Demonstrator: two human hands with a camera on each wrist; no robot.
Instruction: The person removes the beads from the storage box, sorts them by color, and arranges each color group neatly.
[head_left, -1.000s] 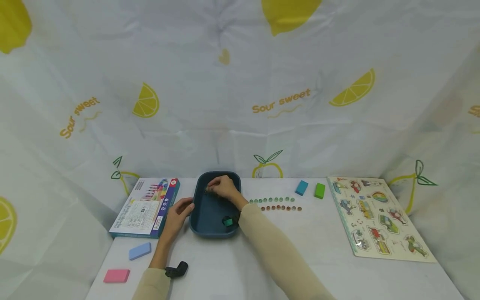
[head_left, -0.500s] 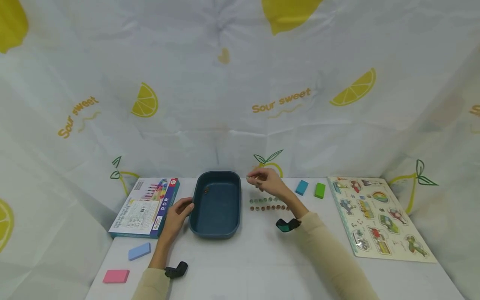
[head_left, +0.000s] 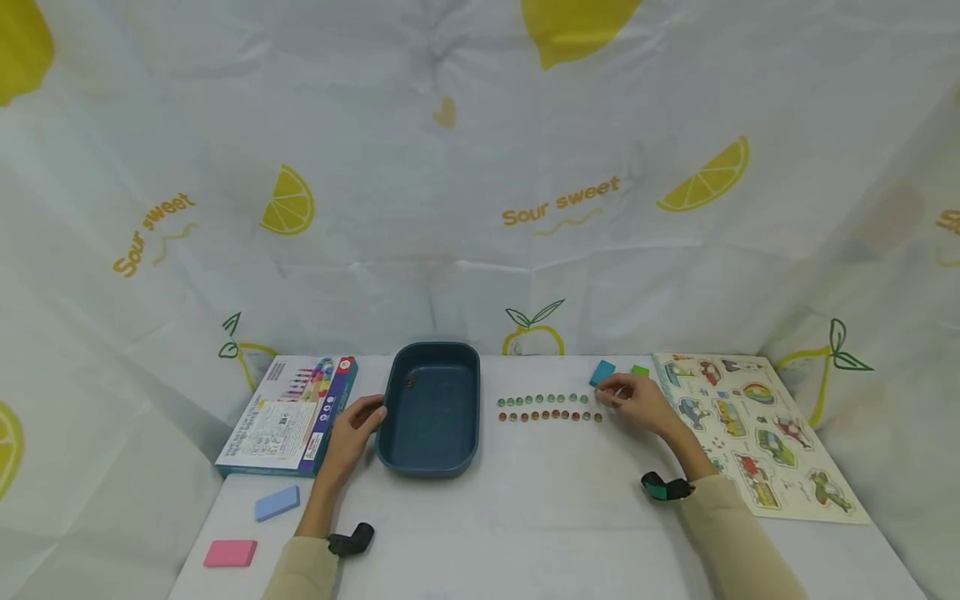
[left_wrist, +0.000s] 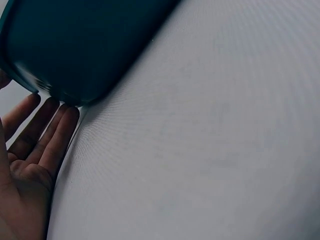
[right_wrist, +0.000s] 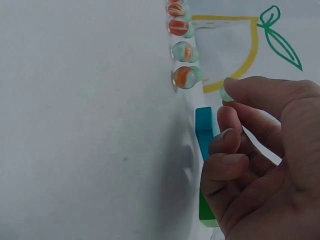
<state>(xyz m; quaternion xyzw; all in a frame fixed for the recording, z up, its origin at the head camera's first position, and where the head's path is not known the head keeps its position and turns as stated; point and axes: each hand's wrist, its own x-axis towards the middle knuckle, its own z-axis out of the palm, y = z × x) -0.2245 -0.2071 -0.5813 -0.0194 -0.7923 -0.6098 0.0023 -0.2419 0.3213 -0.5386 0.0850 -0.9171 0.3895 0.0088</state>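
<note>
In the head view my left hand point(head_left: 357, 427) rests against the left side of a dark blue tray point(head_left: 429, 467). Straight fingertips touch the tray's outer wall point(left_wrist: 75, 60) in the left wrist view. A few small brown marbles point(head_left: 411, 381) lie near the tray's far left corner. Between thumb and index finger my right hand point(head_left: 637, 404) pinches a pale green glass marble point(right_wrist: 226, 94), just past the right end of two rows. The far row has green marbles point(head_left: 550, 399); the near row has orange-streaked marbles point(head_left: 556, 414), also seen in the right wrist view.
Behind my right hand stand a blue block point(head_left: 602, 372) and a partly hidden green block point(head_left: 640, 370). A picture puzzle board point(head_left: 757, 437) lies at the right. At the left are a flat box point(head_left: 288, 417), a light blue block point(head_left: 277, 503) and a pink block point(head_left: 230, 553).
My right hand has left the tray, passed over the marble rows and come to their right end with a marble. The left hand has stayed at the tray.
</note>
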